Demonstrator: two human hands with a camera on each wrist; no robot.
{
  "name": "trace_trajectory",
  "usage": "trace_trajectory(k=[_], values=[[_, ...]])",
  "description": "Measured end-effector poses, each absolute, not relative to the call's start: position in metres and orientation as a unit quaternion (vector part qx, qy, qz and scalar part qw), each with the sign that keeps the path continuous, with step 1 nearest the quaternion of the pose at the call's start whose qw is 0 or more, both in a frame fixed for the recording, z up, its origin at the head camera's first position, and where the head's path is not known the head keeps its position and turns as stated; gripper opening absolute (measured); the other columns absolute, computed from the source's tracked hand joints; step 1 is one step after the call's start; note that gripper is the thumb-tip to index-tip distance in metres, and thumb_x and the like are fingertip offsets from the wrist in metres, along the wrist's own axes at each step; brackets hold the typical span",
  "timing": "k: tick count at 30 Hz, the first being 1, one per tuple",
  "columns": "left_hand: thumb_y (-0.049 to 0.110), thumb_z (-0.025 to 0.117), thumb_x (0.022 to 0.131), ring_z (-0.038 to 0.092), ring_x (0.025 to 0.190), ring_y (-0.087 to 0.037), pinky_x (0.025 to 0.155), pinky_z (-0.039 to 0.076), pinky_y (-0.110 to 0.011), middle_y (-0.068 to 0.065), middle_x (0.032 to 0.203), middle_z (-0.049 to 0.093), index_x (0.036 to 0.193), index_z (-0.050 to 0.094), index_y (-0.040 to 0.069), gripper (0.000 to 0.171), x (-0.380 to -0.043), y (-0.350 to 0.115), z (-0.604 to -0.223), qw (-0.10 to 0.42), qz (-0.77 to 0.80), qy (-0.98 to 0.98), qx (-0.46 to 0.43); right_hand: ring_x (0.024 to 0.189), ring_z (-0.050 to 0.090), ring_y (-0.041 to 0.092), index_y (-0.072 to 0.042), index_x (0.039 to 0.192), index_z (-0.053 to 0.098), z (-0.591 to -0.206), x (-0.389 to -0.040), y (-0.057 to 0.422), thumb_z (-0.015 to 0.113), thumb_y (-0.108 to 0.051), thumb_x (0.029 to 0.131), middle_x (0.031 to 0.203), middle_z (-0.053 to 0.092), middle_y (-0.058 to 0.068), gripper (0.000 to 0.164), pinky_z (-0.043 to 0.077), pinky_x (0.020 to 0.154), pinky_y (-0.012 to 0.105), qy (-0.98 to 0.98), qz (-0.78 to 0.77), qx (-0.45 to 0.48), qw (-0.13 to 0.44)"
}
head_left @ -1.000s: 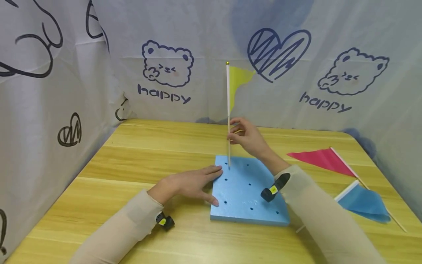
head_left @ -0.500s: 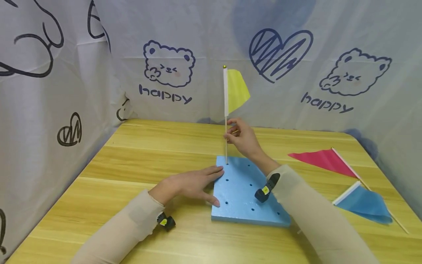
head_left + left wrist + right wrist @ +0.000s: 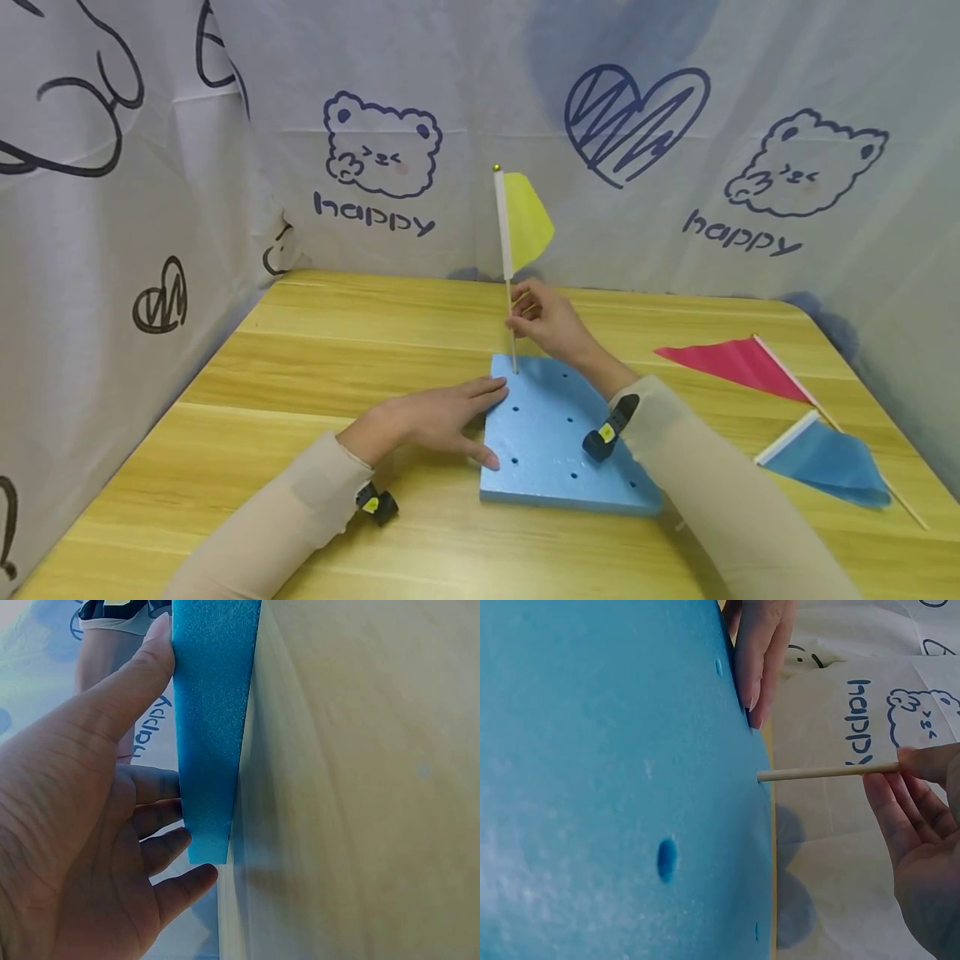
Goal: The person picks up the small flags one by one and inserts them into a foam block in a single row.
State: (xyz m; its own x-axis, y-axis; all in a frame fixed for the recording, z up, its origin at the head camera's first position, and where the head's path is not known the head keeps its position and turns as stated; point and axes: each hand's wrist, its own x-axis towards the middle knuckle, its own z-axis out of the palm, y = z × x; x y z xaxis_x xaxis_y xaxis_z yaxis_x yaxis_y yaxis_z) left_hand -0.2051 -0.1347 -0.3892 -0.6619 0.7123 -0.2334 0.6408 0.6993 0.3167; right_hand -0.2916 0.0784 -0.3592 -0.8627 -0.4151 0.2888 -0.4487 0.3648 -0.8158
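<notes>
My right hand [image 3: 551, 325] pinches the thin wooden stick of a yellow flag [image 3: 528, 221] between thumb and fingers. The flag stands nearly upright, leaning slightly left, with a gold ball at its top. In the right wrist view the stick [image 3: 817, 774] has its lower end in a hole near the far edge of a blue foam board [image 3: 540, 450]. My left hand [image 3: 442, 421] rests on the board's left side with fingers spread; in the left wrist view its thumb and fingertips touch the board's edge [image 3: 214, 735].
To the right on the wooden table [image 3: 360, 350] lie a red flag [image 3: 738, 365] and a blue flag [image 3: 828, 462], their sticks slanting toward the near right. Several small holes dot the board. A white curtain [image 3: 510, 100] with drawings hangs behind and at the sides.
The yellow flag has moved left and down, and its stick's tip has gone from beside a far-left hole into that hole. My right hand moved with it; my left hand kept its place.
</notes>
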Motion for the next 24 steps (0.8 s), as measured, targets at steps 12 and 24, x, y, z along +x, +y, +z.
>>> trace_trajectory(k=[12, 24], values=[[0.082, 0.05, 0.076, 0.011, 0.148, -0.018, 0.116, 0.025, -0.038, 0.001, 0.164, 0.003, 0.159, 0.01, 0.017, 0.113, -0.205, -0.134, -0.39, 0.175, 0.105, 0.907, 0.368, 0.087, 0.062, 0.028, -0.001, 0.108, 0.052, -0.359, -0.289, 0.086, 0.064, -0.002, 0.094, 0.097, 0.057, 0.014, 0.019, 0.059, 0.078, 0.04, -0.827, 0.493, 0.268, -0.028], [0.084, 0.049, 0.075, 0.01, 0.148, -0.017, 0.116, 0.024, -0.037, 0.001, 0.164, 0.003, 0.159, 0.01, 0.017, 0.114, -0.205, -0.134, -0.392, 0.169, 0.096, 0.91, 0.367, 0.092, 0.062, 0.023, -0.007, 0.114, 0.057, -0.364, -0.286, 0.089, 0.072, -0.022, 0.092, 0.097, 0.063, 0.007, 0.03, 0.056, 0.079, 0.036, -0.866, 0.43, 0.255, 0.021]])
